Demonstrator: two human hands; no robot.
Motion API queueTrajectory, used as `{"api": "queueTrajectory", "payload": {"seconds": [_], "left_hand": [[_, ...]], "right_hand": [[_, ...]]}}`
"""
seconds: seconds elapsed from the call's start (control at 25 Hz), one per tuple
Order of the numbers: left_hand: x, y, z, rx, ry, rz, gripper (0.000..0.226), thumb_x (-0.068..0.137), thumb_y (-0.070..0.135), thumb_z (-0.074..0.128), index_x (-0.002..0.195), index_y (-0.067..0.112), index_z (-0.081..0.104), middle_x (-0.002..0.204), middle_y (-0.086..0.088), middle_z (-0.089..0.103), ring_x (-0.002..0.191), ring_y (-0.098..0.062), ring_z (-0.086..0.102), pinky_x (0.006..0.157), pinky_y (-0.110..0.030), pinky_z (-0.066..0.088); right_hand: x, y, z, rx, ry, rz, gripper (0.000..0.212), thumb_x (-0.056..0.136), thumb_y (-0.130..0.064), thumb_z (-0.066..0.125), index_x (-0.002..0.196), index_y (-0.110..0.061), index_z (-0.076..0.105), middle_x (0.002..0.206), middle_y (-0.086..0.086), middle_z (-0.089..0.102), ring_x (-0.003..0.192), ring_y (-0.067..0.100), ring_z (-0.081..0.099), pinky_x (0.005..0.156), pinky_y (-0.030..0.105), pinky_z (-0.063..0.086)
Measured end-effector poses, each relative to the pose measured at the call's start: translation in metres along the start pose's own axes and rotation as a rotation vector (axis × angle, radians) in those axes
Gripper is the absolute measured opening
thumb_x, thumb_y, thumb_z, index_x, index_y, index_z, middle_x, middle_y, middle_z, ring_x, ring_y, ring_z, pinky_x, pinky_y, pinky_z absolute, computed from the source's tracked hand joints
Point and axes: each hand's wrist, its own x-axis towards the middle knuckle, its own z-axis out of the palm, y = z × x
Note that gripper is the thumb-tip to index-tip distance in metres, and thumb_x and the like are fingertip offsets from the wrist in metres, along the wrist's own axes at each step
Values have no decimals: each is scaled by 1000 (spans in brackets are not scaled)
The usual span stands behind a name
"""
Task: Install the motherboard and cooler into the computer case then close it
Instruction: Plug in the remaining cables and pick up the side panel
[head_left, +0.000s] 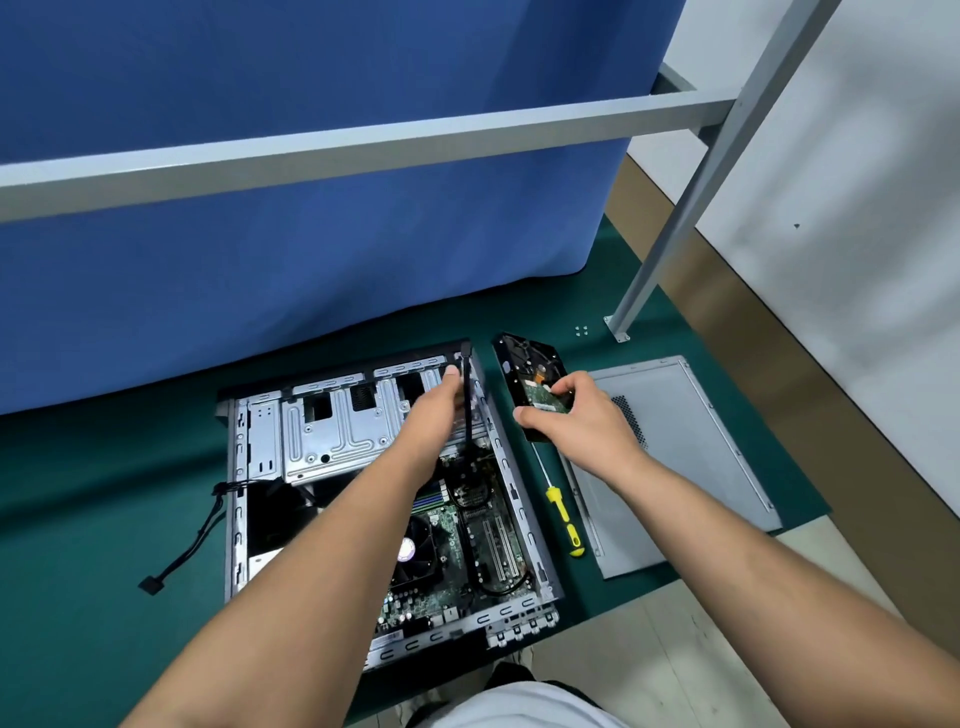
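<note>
Both forearms reach out over the open computer case (363, 499), which lies flat on the green mat (104, 597) with the motherboard (452, 551) and cooler (413, 545) inside. Left hand (434, 410) grips a black cable (467, 410) at the case's far right corner. Right hand (576, 415) holds a hard drive (524, 364) just beside the case. A yellow-handled screwdriver (563, 519) lies between the case and the side panel (680, 457) near the mat's right edge.

Dark green mat (104, 519) across the lower frame; blue curtain (311, 208) upper left. Silver-grey case (332, 431) at centre, green motherboard (441, 525) inside. Yellow-handled screwdriver (563, 514) right of centre, beside a pale grey side panel (685, 457) with a dotted vent patch.
</note>
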Motion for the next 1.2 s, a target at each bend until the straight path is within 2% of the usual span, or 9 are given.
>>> {"api": "queueTrajectory", "payload": {"seconds": [0.16, 0.28, 0.44, 0.6, 0.72, 0.8, 0.96, 1.08, 1.2], "left_hand": [[-10, -23, -2, -119, -124, -22, 77, 104, 65, 30, 94, 4, 76, 95, -17, 78, 89, -29, 75, 77, -27, 59], [-31, -53, -11, 0, -253, -1, 77, 100, 71, 35, 87, 9, 79, 94, -17, 78, 91, -29, 76, 83, -28, 57], [-46, -81, -8, -130, -270, -156, 76, 99, 74, 28, 116, 14, 71, 102, -13, 76, 92, -28, 73, 91, -43, 55], [-48, -98, -7, -462, -183, -255, 80, 92, 83, 28, 136, 25, 61, 124, -8, 70, 119, -30, 65, 100, -62, 50], [-51, -100, -10, -648, -182, -217, 78, 90, 84, 37, 136, 27, 63, 127, -3, 71, 118, -32, 67, 99, -73, 44], [-54, -100, -14, -690, -211, -185, 63, 93, 76, 46, 122, 27, 75, 126, -3, 73, 118, -32, 68, 104, -71, 43], [-59, -103, -17, -732, -184, -202, 57, 101, 55, 52, 132, 9, 68, 135, -17, 66, 129, -36, 61, 116, -56, 39], [-62, -105, -16, -736, -164, -211, 56, 103, 52, 49, 135, 7, 63, 133, -19, 66, 125, -35, 64, 110, -50, 48], [-63, -107, -16, -730, -162, -226, 56, 103, 53, 48, 136, 10, 63, 132, -18, 67, 124, -35, 64, 105, -51, 52]], "right_hand": [[8, 8, 1, 0, 14, 30, 67, 66, -73, 69, 116, -35, 46, 122, 1, 59, 105, 23, 60, 94, 41, 50], [8, 2, 5, -40, -21, -9, 68, 62, -76, 68, 114, -38, 46, 120, 0, 59, 103, 22, 60, 92, 40, 51], [-6, -11, 28, -237, -68, -128, 64, 61, -79, 64, 108, -41, 44, 118, -5, 56, 101, 20, 60, 82, 37, 49], [-34, -14, 64, -443, -68, -189, 67, 63, -83, 57, 112, -40, 42, 123, -1, 51, 101, 26, 62, 74, 36, 45], [-53, -9, 87, -561, -40, -201, 72, 70, -81, 55, 121, -32, 43, 133, 8, 48, 107, 32, 60, 77, 39, 48], [-62, -6, 98, -622, -21, -204, 76, 74, -81, 56, 126, -28, 42, 141, 13, 44, 114, 34, 57, 77, 39, 50], [-74, -2, 108, -650, -15, -226, 82, 77, -82, 56, 131, -23, 39, 145, 17, 41, 123, 36, 51, 91, 44, 49], [-82, 5, 108, -701, -29, -283, 82, 81, -82, 52, 135, -21, 41, 148, 19, 40, 133, 36, 41, 107, 46, 39], [-87, 14, 106, -715, -75, -362, 81, 85, -74, 57, 143, -21, 39, 162, 21, 23, 142, 37, 30, 115, 47, 32]]}}
